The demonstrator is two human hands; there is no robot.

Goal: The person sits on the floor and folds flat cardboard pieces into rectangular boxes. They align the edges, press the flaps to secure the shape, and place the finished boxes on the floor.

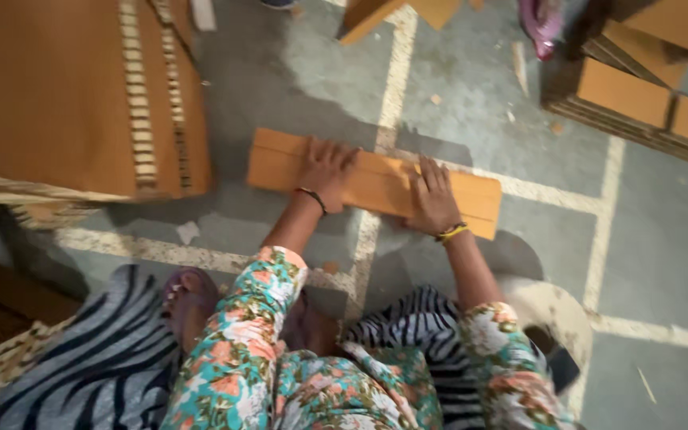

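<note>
A long flat piece of brown cardboard [376, 181] lies on the grey concrete floor in front of me. My left hand [325, 169] presses flat on its left half, fingers spread; a dark band is on that wrist. My right hand [433, 195] rests palm down on its right half, with a yellow bangle at the wrist. Both arms wear floral sleeves. Neither hand grips anything.
A tall stack of cardboard sheets [81, 95] stands at the left. More stacked cardboard [639, 99] sits at the upper right, and a loose piece [384, 14] at the top. White painted lines [392, 87] cross the floor. Striped cloth [97, 358] and a foot [189, 299] lie near me.
</note>
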